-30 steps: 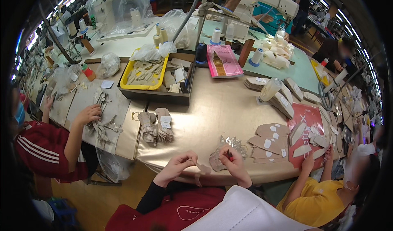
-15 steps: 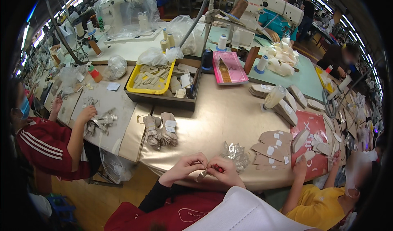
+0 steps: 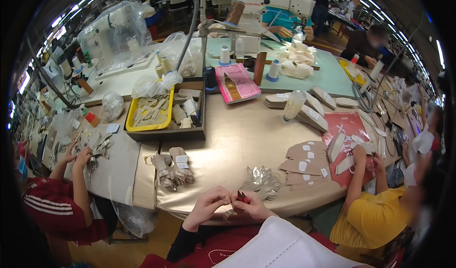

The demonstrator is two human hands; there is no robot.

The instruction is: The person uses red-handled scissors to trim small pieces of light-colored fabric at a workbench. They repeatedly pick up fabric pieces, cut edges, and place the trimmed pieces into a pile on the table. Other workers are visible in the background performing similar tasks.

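Note:
My left hand [image 3: 209, 207] and my right hand [image 3: 254, 208] meet at the table's near edge, fingertips almost touching. Pinched in the left fingers is a small pale, shiny piece [image 3: 229, 213], partly hidden by the fingers. The right hand is closed around small red-handled snips [image 3: 242, 197], whose dark tips point up; its fingertips are also close to the piece. Just beyond the right hand lies a heap of shiny silvery pieces [image 3: 262, 182]. Bundled beige pieces [image 3: 173, 168] sit to the left, and flat beige pieces with white patches [image 3: 306, 166] lie fanned out on the right.
A black box [image 3: 178, 136] holds a yellow tray [image 3: 167, 121] of beige scraps. Behind are a pink book [image 3: 237, 83], thread cones [image 3: 273, 71] and a sewing machine [image 3: 266, 0]. A bottle [image 3: 295, 104] stands by stacked pieces. Co-workers sit at left [image 3: 61, 208] and right [image 3: 373, 216].
The whole view has swung, so the table's things sit farther left. My hands stay together at the edge, and the snips' dark tips now show above the right fingers.

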